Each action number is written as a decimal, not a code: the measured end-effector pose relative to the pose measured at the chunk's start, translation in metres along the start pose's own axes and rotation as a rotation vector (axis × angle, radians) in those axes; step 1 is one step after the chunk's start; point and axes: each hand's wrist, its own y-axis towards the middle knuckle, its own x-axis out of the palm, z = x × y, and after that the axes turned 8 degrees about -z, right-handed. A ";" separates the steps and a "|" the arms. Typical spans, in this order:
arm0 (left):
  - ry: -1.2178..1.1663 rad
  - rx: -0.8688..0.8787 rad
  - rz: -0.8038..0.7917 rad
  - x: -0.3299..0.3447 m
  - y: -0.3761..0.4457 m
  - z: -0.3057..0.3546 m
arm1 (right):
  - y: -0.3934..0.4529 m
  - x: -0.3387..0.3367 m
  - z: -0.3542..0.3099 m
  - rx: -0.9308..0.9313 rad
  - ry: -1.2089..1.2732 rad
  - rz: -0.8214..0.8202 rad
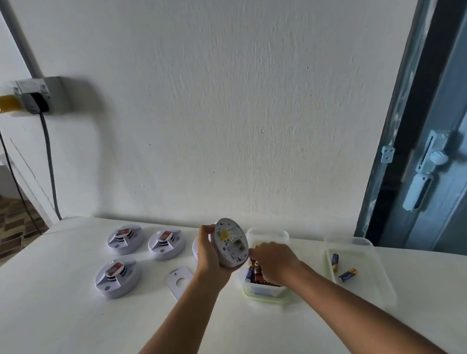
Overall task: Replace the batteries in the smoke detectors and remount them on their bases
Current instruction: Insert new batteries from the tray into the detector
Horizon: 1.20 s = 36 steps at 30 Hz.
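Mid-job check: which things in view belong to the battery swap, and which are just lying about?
Belongs to the job:
- white round smoke detector, held by left hand
- clear plastic tub of batteries, right hand reaching in
- three white detectors with red labels
- flat white mounting base
- clear tray holding two blue batteries

Lying about:
- wall socket with plugs
- blue door latch

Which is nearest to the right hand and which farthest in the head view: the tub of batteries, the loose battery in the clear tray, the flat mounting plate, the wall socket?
From the right hand:
1. Tub of batteries: the hand reaches into it.
2. Loose battery: in the clear tray, to the right.
3. Flat mounting plate: on the table, to the left, beyond the left forearm.
4. Wall socket: high on the wall, far left.
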 end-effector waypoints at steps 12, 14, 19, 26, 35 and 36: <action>-0.056 -0.009 -0.067 0.018 -0.007 0.000 | -0.018 -0.031 -0.001 0.055 1.431 0.500; -0.087 -0.005 -0.075 0.021 -0.007 0.000 | -0.017 -0.027 -0.008 0.044 1.270 0.565; -0.115 0.044 -0.031 0.026 -0.001 0.000 | -0.017 -0.010 -0.019 0.015 1.015 0.732; -0.131 0.053 0.009 0.025 0.001 -0.002 | -0.022 0.000 -0.021 -0.079 1.003 0.431; -0.117 0.102 -0.047 0.020 0.002 0.010 | -0.021 -0.021 0.016 0.029 0.811 0.433; -0.125 0.095 -0.035 0.019 0.004 0.012 | -0.019 -0.018 0.015 0.042 0.640 0.346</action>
